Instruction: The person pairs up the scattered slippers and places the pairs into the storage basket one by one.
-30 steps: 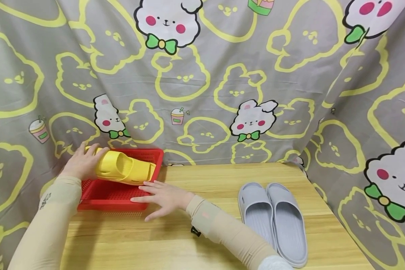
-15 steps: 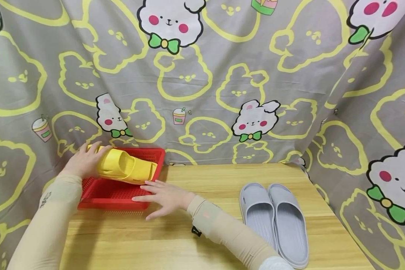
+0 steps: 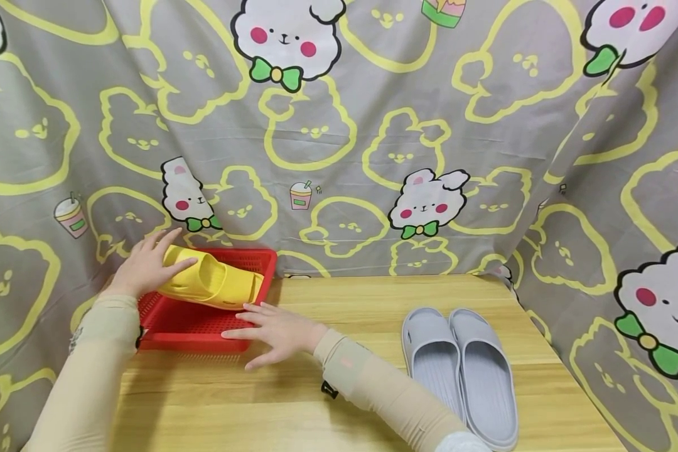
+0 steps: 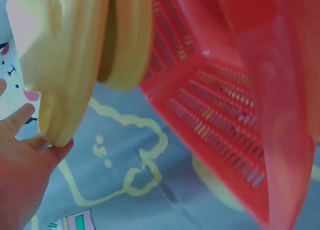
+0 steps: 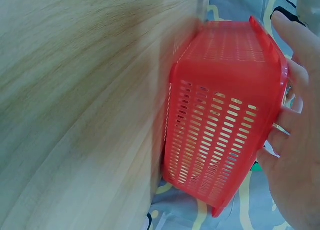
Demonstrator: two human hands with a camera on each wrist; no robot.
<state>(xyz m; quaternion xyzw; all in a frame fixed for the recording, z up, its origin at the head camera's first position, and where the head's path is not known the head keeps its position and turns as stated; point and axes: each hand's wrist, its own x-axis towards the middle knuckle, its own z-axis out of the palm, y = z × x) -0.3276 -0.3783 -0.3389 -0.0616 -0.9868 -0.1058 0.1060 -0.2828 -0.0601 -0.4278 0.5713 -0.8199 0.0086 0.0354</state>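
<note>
From near to far, the pale wood-grain tabletop (image 3: 361, 301) spans the foreground, with two backless grey moulded slippers (image 3: 488, 383) side by side between three and four o'clock of the right hand (image 3: 282, 331), their toes toward eleven. A small black object (image 3: 329, 389) shows beside the right forearm. The right hand, fingers spread, gripping nothing, touches the rim of the red perforated plastic basket (image 3: 192, 342). Inside, yellow moulded footwear (image 3: 189, 276) lies along its far side, long axis from nearly ten to nearly four o'clock; whether one slipper or a stacked pair is unclear. It sits at ten o'clock of the right hand and three to four of the left hand (image 3: 144, 267), which is nearer, touching its end with loosely extended fingers, without a visible grip. Behind, grey cartoon-print fabric (image 3: 339, 144) bounds the far side.
</note>
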